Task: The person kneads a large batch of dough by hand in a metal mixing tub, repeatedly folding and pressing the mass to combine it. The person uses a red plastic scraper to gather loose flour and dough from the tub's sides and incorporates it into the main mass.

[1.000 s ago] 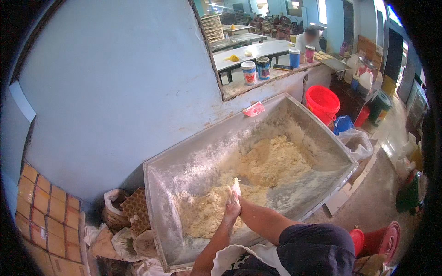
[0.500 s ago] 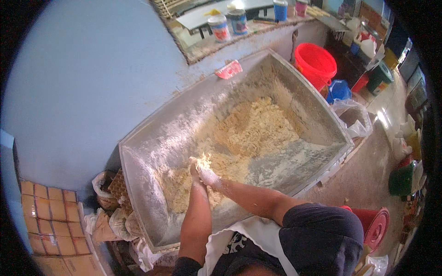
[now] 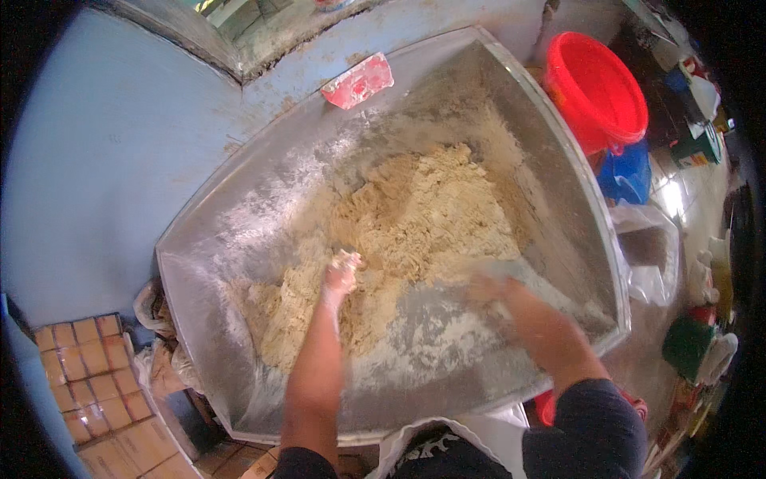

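Observation:
A large metal trough point(image 3: 199, 247) holds a crumbly, pale yellow dough point(image 3: 447, 215) with loose flour around it. Over the left part of the dough is my left hand point(image 3: 343, 271), coated in flour and bits of dough. Its fingers are curled closed, and what is inside them, if anything, is hidden. To the right, my right hand point(image 3: 491, 291) is low over the trough's floury bottom, near the dough's lower right edge. Motion smears its fingers, so their shape does not show.
A red, flour-dusted flat piece point(image 3: 359, 81) rests at the trough's far rim against the blue wall point(image 3: 120, 160). Right of the trough stand a red bucket point(image 3: 598, 96), a blue container point(image 3: 626, 172) and a clear plastic bag point(image 3: 650, 255). Stacked cardboard boxes point(image 3: 96, 375) sit at the left.
My hands were together, rubbing at a clump of dough; now they are apart. The right has swung off to the right. The view has shifted nearer the trough.

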`<move>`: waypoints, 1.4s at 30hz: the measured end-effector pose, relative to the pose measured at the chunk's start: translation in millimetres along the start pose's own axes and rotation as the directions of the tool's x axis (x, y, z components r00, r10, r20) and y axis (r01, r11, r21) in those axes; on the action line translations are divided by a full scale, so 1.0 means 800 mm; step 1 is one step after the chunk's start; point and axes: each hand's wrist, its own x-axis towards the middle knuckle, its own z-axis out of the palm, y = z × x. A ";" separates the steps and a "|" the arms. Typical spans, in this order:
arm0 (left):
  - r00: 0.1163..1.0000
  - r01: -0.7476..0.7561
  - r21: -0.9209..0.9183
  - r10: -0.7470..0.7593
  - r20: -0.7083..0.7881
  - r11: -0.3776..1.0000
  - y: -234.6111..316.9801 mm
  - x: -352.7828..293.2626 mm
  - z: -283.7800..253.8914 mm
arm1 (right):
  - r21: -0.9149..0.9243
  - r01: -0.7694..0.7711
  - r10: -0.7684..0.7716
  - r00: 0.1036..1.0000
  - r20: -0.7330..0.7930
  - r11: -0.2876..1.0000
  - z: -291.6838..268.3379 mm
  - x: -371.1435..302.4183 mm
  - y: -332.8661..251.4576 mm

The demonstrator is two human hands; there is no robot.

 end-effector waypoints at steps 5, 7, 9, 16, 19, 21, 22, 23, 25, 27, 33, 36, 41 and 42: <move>0.886 -0.385 0.547 0.463 -0.006 0.743 0.005 0.196 -0.025 | -0.207 -0.084 -0.098 0.674 -0.733 0.975 -0.040 -0.101 -0.112; 0.990 -0.137 0.237 0.143 -0.008 0.962 -0.008 0.236 0.001 | -0.129 0.066 -0.131 0.788 -0.601 0.989 -0.039 -0.073 -0.112; 0.995 0.060 -0.427 -0.022 0.092 0.902 -0.037 0.233 0.061 | -0.344 0.054 -0.269 0.739 -0.617 0.938 -0.047 0.001 -0.092; 0.911 0.038 0.163 -0.101 0.400 0.986 -0.056 0.043 0.125 | -0.900 -0.431 -0.094 0.901 -0.424 -0.067 -0.022 0.124 -0.011; 0.798 -0.301 0.628 -0.170 0.578 0.718 -0.014 -0.043 0.076 | -0.821 -0.110 -0.054 0.994 -0.096 -0.561 0.052 0.071 0.025; 0.795 -0.237 0.726 -0.301 0.526 0.645 0.014 -0.054 0.035 | -0.742 0.082 -0.117 0.970 0.213 -0.666 0.084 0.041 0.030; 0.819 -0.221 0.753 -0.302 0.489 0.620 0.027 -0.041 0.018 | -0.809 0.126 -0.054 0.980 0.192 -0.574 0.089 0.035 0.023; 0.854 -0.220 0.762 -0.257 0.452 0.609 0.036 -0.019 0.004 | -0.916 0.150 -0.121 0.970 0.209 -0.373 0.090 0.023 0.016; 0.984 -0.171 0.803 0.059 0.168 0.570 0.042 0.030 -0.012 | -0.980 0.031 -0.048 0.999 0.022 0.195 0.068 0.021 -0.017; 0.950 -0.308 0.776 0.230 0.214 0.550 0.041 0.109 -0.013 | -0.958 -0.126 -0.160 0.972 -0.171 0.258 0.037 0.020 -0.055; 0.893 -0.303 0.394 0.113 0.436 0.868 -0.031 0.217 0.130 | -0.226 -0.086 -0.059 0.823 -0.565 0.970 -0.009 0.050 -0.073; 0.856 -0.162 0.234 0.019 0.516 0.959 -0.074 0.130 0.151 | -0.720 0.016 -0.292 0.920 -0.261 0.694 0.022 0.068 -0.023; 0.768 -0.324 0.261 0.092 0.634 0.909 -0.088 -0.047 0.026 | -0.997 0.036 -0.187 0.981 0.048 -0.069 0.094 0.048 0.048; 0.726 -0.306 0.380 -0.045 0.686 0.873 -0.081 -0.056 -0.005 | -0.755 0.384 -0.051 0.875 0.481 -0.531 0.106 0.041 0.055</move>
